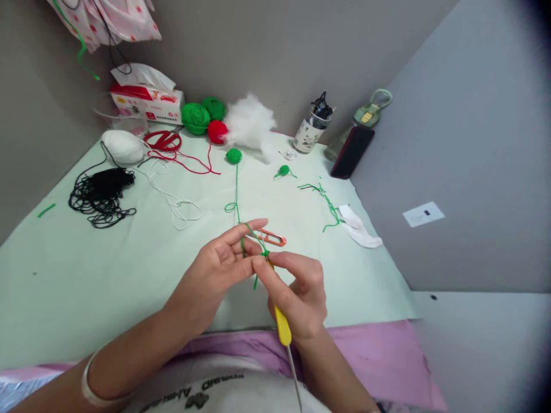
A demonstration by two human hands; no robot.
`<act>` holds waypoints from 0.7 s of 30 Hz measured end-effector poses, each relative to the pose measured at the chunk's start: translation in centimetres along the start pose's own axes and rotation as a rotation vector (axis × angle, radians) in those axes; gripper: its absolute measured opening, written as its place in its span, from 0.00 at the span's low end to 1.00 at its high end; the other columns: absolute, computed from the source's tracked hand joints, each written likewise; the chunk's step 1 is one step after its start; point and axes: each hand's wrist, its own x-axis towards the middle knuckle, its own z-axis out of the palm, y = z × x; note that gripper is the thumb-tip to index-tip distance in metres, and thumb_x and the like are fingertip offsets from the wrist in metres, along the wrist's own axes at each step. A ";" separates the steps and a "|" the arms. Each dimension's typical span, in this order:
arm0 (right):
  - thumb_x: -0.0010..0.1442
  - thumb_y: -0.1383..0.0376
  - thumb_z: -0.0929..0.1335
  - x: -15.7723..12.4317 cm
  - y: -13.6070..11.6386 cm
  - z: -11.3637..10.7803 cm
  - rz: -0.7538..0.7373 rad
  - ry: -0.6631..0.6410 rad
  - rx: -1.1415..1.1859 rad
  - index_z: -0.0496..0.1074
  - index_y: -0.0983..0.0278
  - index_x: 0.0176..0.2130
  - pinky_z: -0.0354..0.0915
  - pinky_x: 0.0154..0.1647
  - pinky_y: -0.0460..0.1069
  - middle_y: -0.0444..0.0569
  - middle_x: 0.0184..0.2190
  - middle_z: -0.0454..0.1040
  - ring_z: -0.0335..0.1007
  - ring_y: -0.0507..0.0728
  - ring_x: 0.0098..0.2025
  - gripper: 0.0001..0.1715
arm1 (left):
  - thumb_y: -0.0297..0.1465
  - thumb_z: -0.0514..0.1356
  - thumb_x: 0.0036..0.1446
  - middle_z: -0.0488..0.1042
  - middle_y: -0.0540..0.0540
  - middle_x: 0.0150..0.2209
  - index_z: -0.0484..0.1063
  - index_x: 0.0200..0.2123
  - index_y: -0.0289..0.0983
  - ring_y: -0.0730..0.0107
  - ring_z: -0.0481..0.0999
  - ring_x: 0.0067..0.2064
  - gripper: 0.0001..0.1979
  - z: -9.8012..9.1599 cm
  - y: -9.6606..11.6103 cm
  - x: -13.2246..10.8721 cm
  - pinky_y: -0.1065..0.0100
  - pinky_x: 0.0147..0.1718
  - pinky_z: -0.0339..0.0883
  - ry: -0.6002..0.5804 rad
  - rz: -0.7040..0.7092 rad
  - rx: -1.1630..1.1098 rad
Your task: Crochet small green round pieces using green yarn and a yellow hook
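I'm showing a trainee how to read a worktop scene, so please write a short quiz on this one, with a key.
1. True or false: green yarn crosses a finger of the left hand.
2. Multiple choice. The right hand holds:
A. the red scissors
B. the yellow-handled tool
C. the phone
3. Fill in: the jar stands between the white fluff and the green-lidded ____.

Key
1. True
2. B
3. bottle
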 end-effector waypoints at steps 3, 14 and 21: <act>0.69 0.72 0.70 0.3 -0.1 -0.1 0.151 0.010 0.197 0.79 0.53 0.55 0.80 0.42 0.54 0.49 0.45 0.81 0.81 0.59 0.45 0.20 | 0.32 0.72 0.58 0.79 0.48 0.38 0.82 0.56 0.41 0.70 0.76 0.39 0.21 -0.3 0.5 0.4 0.69 0.42 0.71 -0.066 -0.143 -0.103; 0.71 0.68 0.69 2.0 -0.1 0.5 0.500 0.093 0.660 0.83 0.56 0.46 0.77 0.42 0.54 0.47 0.38 0.83 0.80 0.57 0.43 0.11 | 0.30 0.72 0.59 0.81 0.50 0.38 0.84 0.52 0.47 0.69 0.77 0.43 0.17 -0.3 -0.2 0.4 0.70 0.44 0.70 -0.054 0.083 0.082; 0.67 0.74 0.70 1.0 -0.2 0.7 0.207 0.052 0.247 0.79 0.52 0.56 0.80 0.42 0.55 0.51 0.46 0.81 0.80 0.59 0.46 0.24 | 0.33 0.74 0.57 0.82 0.48 0.41 0.84 0.53 0.43 0.68 0.78 0.44 0.19 -0.2 -0.1 0.7 0.69 0.47 0.71 -0.032 -0.046 -0.082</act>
